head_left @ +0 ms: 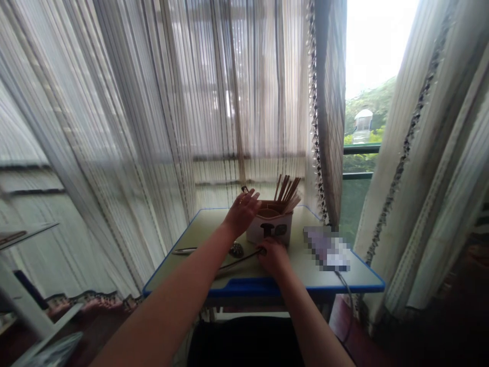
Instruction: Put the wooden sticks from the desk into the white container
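Note:
A white utensil holder (pixel 254 233) with a brown rim and dark pictures on its front stands on the small table. Several brown chopsticks (pixel 287 188) and some pale, clear-looking sticks (pixel 292 203) rise from its right side. My left hand (pixel 243 210) is at its left rim, fingers stretched out; a small dark thing shows just above them. Low in front of the holder, my right hand (pixel 274 256) is closed on the end of a thin dark handle (pixel 240 261). A metal slotted spoon head (pixel 236 248) lies left of it, partly behind my left forearm.
The pale tabletop (pixel 301 275) has a blue edge. A silver utensil handle (pixel 184 251) lies at its left. On the right, a blurred-out object (pixel 326 248) has a cable (pixel 347 295) running off the front edge. Curtains (pixel 248 102) hang close behind the table.

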A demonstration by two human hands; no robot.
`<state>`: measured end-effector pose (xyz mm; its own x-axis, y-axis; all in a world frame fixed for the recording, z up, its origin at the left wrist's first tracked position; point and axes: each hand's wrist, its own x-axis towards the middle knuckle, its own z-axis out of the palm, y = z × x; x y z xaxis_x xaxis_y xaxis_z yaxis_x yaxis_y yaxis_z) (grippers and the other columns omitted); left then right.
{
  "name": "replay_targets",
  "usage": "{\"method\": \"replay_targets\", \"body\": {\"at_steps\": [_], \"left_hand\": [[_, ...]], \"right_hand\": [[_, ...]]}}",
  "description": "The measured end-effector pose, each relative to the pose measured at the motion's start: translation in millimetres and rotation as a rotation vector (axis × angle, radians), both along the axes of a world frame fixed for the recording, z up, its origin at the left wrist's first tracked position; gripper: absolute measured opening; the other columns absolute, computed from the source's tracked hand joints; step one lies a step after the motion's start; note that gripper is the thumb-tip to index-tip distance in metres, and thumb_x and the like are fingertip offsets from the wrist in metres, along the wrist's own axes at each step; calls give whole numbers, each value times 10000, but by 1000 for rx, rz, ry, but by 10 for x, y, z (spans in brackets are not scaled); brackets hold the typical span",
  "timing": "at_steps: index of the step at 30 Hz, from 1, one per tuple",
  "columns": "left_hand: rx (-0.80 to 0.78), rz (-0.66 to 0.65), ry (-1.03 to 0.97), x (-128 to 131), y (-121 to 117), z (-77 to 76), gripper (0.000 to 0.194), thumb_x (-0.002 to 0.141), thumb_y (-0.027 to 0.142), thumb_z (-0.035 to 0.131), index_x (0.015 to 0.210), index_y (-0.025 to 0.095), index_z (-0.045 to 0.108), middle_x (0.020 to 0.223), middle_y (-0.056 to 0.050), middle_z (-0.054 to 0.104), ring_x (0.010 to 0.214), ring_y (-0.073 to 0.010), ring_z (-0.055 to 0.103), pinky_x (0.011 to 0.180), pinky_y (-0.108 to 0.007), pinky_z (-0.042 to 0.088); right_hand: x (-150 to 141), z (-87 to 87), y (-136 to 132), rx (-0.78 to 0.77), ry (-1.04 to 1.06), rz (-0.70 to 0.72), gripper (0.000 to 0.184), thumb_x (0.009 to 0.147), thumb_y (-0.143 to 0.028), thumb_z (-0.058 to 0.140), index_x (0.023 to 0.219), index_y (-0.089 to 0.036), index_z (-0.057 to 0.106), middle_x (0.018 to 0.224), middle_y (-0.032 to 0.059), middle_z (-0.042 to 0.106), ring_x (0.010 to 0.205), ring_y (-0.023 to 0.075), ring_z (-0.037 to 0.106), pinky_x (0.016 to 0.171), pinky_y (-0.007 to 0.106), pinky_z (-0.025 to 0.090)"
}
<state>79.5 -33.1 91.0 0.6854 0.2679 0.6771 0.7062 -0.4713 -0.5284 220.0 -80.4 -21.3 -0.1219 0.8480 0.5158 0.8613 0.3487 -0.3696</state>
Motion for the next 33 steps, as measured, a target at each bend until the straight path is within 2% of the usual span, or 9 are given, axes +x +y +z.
{"method": "replay_targets", "body": {"at_steps": [5, 12, 21, 28, 33], "left_hand": [[59, -8, -35, -77, 51, -26, 310, 846, 135, 351, 1126, 116, 482, 1293, -130, 400, 1270, -215, 230, 1009, -396, 295], [31, -26, -38, -82, 67, -27, 286, 842, 127, 368, 1097, 112, 496, 1287, -136, 403, 1273, -220, 220, 1028, -404, 295], [-2, -49, -84, -68, 34, -48, 288, 840, 119, 359, 1090, 125, 502, 1291, -114, 398, 1278, -223, 204, 1024, -391, 314], [-13, -65, -221, 53, -78, -86, 218, 826, 125, 383, 956, 138, 557, 1264, -100, 417, 1260, -247, 241, 998, -453, 318], [-31, -72, -419, 68, -139, -10, 191, 818, 158, 404, 950, 166, 541, 1241, -101, 420, 1241, -238, 266, 985, -438, 311]], "right_hand": [[52, -16, 5, 4, 60, -77, 248, 625, -168, 563, 840, -253, 652, 931, 24, 592, 960, 207, 455, 841, 292, 316], [103, -30, 14, 101, 140, -94, 219, 636, -187, 547, 817, -240, 658, 903, 28, 599, 920, 201, 465, 826, 282, 334], [290, -22, -32, 134, 204, -247, 211, 643, -192, 516, 779, -261, 662, 886, 13, 608, 842, 192, 463, 790, 296, 330], [371, -61, 30, 132, 286, -291, 233, 647, -228, 493, 806, -231, 662, 846, 34, 607, 808, 180, 490, 776, 289, 340], [388, -76, 37, 143, 314, -301, 238, 643, -237, 486, 795, -230, 669, 833, 31, 616, 800, 179, 494, 787, 292, 337]]}}
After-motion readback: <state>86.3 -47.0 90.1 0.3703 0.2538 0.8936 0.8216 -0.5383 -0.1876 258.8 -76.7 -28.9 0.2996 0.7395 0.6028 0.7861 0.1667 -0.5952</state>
